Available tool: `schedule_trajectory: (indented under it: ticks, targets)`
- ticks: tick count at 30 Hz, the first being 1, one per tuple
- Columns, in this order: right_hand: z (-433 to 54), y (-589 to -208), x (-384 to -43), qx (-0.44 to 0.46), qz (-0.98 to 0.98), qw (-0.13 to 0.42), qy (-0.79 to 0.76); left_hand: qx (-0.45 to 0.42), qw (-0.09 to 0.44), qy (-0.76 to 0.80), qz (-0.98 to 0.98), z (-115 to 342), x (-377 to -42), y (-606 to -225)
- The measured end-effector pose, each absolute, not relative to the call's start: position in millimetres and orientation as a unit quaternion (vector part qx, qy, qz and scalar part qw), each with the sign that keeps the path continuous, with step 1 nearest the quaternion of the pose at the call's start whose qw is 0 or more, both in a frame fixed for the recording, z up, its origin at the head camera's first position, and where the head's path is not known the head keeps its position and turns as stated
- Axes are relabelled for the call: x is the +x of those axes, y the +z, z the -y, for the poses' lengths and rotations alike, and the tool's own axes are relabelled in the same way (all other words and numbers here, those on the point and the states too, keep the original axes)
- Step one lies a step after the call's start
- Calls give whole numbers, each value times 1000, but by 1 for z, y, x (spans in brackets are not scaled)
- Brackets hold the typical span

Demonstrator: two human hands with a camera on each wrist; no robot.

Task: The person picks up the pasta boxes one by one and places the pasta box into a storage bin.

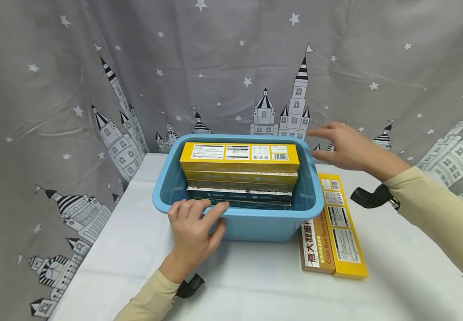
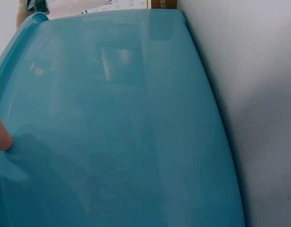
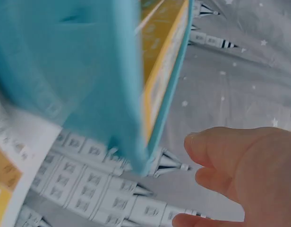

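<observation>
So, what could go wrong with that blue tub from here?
If the tub is lifted now, it might tip: the left hand grips its near rim, but the right hand is apart from it. The boxes inside could then slide. And if the tub shifts right, it could knock the two boxes outside it.

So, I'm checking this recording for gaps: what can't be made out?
Head: far end of the brown-and-white cardboard box, hidden by the blue plastic tub.
Left wrist: most of the left hand, cut off by the left edge.
Right wrist: print on the yellow cardboard box in the tub, blurred.
</observation>
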State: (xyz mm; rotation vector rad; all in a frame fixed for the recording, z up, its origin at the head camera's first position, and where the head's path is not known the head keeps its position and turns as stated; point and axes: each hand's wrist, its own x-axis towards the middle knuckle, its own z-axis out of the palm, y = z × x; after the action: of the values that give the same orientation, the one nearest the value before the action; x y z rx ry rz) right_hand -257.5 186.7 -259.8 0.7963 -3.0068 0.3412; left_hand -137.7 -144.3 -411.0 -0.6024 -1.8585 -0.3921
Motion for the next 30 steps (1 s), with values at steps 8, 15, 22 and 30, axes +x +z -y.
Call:
schedule_trajectory:
  ticks: [8,15,22,30]
  targets:
    - [-225,-283,-236,195,976,12,95,-253,539,-164,786,146,-137,-412]
    - [-239,-312,-216,144,985,-12,91,-255,541,-165,784,146,-138,-411]
    - [-245,-346,-197,108,988,-41,98,-254,541,-165,784,146,-138,-411]
    - [-247,-387,-171,81,988,-60,115,-253,543,-162,784,145,-138,-411]
